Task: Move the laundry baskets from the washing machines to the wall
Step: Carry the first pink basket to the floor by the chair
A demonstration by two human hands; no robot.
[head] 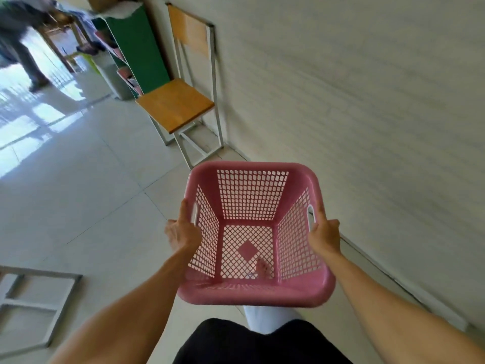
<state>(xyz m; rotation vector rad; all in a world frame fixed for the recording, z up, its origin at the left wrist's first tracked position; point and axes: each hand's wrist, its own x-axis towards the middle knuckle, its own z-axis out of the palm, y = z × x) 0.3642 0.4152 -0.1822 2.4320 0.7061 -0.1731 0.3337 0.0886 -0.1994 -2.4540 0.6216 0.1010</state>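
Pink basket [256, 232] gripped at both handles, left hand [182, 232] and right hand [325, 233] fingers hidden outside.

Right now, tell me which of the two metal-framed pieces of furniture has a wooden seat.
The chair standing against the wall, ahead of the pink laundry basket. The other, a bare grey metal frame at lower left, shows no wood.

One pink plastic laundry basket [256, 232], lattice-sided, empty and upright, is held clear of the floor by its two side handles, near the wall [367, 114].
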